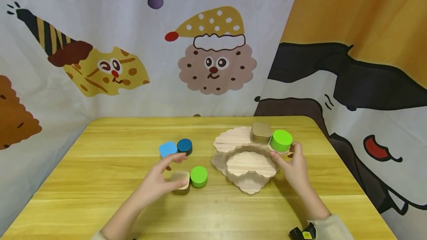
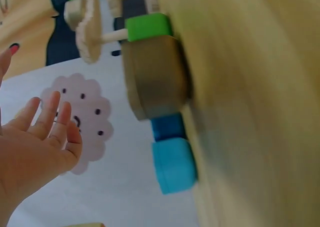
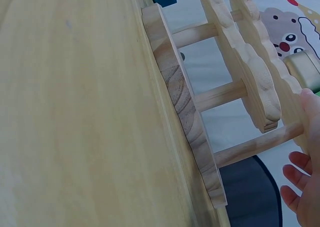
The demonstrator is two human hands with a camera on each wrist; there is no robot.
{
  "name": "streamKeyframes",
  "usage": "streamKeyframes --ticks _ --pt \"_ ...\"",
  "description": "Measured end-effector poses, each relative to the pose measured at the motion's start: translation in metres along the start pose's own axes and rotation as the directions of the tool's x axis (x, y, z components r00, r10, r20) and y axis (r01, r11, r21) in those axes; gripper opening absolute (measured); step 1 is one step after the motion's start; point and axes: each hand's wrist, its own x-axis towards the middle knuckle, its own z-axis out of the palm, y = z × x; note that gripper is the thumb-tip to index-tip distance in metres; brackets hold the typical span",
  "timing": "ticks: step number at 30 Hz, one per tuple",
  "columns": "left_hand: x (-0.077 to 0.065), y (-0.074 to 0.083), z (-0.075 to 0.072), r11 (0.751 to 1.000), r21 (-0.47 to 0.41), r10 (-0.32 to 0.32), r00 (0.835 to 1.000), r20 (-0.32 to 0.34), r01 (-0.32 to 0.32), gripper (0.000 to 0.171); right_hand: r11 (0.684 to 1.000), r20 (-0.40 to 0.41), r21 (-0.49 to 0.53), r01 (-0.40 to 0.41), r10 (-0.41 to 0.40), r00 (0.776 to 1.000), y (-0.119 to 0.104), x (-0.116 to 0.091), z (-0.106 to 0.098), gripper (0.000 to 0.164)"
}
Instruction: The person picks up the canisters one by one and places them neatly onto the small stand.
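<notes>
My left hand (image 1: 156, 180) hovers over the table's left half, fingers spread and curved, with nothing gripped. Its thumb overlaps a beige block (image 1: 180, 190) in the head view; whether they touch I cannot tell. Beside that block stands a green round block (image 1: 199, 177). Behind the fingers are a light blue block (image 1: 168, 148) and a dark blue round block (image 1: 185, 146). My right hand (image 1: 295, 166) holds the right end of a tiered wooden stand (image 1: 251, 164), thumb at the top shelf's edge. A tan block (image 1: 261, 132) and another green round block (image 1: 281, 140) sit on that shelf.
The wooden table (image 1: 113, 166) runs back to a printed curtain (image 1: 133, 29). In the right wrist view, wooden posts (image 3: 222, 95) join the stand's tiers to its base (image 3: 182, 102), which rests on the table.
</notes>
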Motion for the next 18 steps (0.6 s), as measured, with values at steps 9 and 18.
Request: streamKeyframes --ticks 9,18 --pt "-0.006 -0.021 -0.010 0.999 0.045 -0.018 0.998 0.055 0.016 0.069 1.000 -0.003 0.000 0.008 -0.008 1.000 0.001 0.000 0.000 0.068" --pt "-0.007 -0.040 -0.013 0.997 0.064 -0.042 0.989 0.142 0.033 0.071 1.000 -0.007 0.016 0.012 -0.012 1.000 0.001 0.001 0.000 0.068"
